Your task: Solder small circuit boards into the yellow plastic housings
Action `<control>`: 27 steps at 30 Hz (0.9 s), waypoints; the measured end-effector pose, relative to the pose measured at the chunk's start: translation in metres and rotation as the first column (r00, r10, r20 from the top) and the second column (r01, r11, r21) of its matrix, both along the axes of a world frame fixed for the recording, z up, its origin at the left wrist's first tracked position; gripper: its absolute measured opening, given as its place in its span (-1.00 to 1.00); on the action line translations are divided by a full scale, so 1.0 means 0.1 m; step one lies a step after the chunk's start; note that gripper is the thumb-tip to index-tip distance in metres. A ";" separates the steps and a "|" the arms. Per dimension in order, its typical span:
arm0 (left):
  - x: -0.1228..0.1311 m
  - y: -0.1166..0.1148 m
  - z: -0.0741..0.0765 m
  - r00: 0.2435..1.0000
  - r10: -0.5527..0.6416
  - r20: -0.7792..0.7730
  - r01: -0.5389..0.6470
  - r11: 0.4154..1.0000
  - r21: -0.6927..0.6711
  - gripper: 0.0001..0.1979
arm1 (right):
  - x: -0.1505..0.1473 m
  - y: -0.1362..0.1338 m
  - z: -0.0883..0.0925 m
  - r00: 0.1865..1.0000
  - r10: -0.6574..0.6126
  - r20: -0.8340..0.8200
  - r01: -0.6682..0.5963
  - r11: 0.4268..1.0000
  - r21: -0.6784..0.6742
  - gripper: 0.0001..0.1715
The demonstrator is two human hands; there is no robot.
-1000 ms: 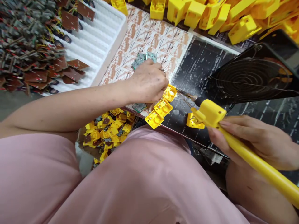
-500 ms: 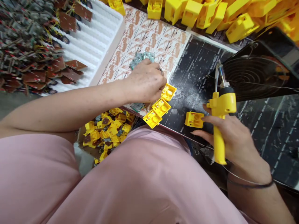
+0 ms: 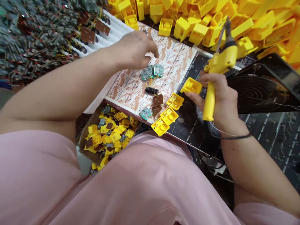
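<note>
I'm judging the yellow case (image 3: pixel 192 85) to be light and stiff, a thin-walled plastic shell that is likely offering a slick surface and little give. I'm favouring its outer side walls for a hold, keeping pressure off the raised parts inside. The soldering gun (image 3: pixel 222 58) is probably weighing much more and leaning toward its nose, so I'm trusting only its handle; the slim metal end may be hot and easy to bend.

My right grip (image 3: pixel 221 101) is closing around that handle, with the nose pointing to twelve o'clock; its thumb and forefinger are also appearing to pinch the case, which is sitting at ten o'clock from the hand, over the table (image 3: pixel 203 137). My left grip (image 3: pixel 134 47) is hovering with fingers loosely parted and nothing visible between them, the green circuit boards (image 3: pixel 158 70) lying near it at five o'clock.

The case is showing bright yellow, tilted, its hollow facing up with moulded shapes within. Three similar open cases (image 3: pixel 169 115) are lying in a slanting row from it toward seven o'clock. The gun is matching them in yellow, with a black collar and a blurred tip.
</note>
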State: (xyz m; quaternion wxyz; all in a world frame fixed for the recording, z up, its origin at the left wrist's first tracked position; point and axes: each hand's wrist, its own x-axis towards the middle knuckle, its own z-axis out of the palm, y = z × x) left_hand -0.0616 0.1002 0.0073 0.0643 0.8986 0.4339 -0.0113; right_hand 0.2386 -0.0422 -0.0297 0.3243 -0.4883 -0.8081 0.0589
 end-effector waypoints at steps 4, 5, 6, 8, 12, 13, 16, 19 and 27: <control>-0.08 0.00 -0.03 0.994 -0.056 -0.089 0.045 0.991 -0.123 -0.45 | -0.07 0.20 -0.09 0.998 0.031 0.049 -0.025 0.991 -0.133 -0.58; -0.11 -0.05 -0.01 0.992 -0.084 -0.097 0.068 0.985 -0.161 -0.46 | -0.08 0.22 -0.07 0.999 0.017 0.046 -0.010 0.989 -0.150 -0.58; -0.13 -0.10 0.00 0.989 -0.114 -0.091 0.096 0.978 -0.186 -0.48 | -0.11 0.23 -0.03 0.999 -0.004 0.036 0.010 0.988 -0.155 -0.59; -0.17 -0.21 0.00 0.984 -0.173 -0.045 0.162 0.970 -0.181 -0.51 | -0.22 0.29 0.07 1.000 -0.020 0.024 0.024 0.985 -0.169 -0.60; -0.17 -0.40 -0.08 0.956 -0.293 -0.034 0.287 0.952 -0.110 -0.62 | -0.58 0.62 0.12 0.992 0.094 0.081 -0.066 0.952 -0.298 -0.50; -0.16 -0.44 -0.10 0.948 -0.314 -0.057 0.307 0.946 -0.109 -0.63 | -0.66 0.72 0.10 0.987 0.125 0.096 -0.085 0.935 -0.345 -0.44; -0.14 -0.52 -0.16 0.924 -0.368 -0.104 0.358 0.927 -0.109 -0.64 | -0.84 0.93 0.02 0.979 0.146 0.146 -0.065 0.890 -0.451 -0.31; -0.15 -0.55 -0.18 0.919 -0.367 -0.143 0.357 0.930 -0.092 -0.67 | -0.84 0.96 -0.01 0.985 0.067 0.158 0.005 0.910 -0.414 -0.34; -0.34 -0.52 -0.11 0.881 -0.275 -0.385 0.301 0.954 0.008 -0.57 | -0.57 0.90 -0.10 0.982 -0.131 0.134 0.170 0.926 -0.338 -0.44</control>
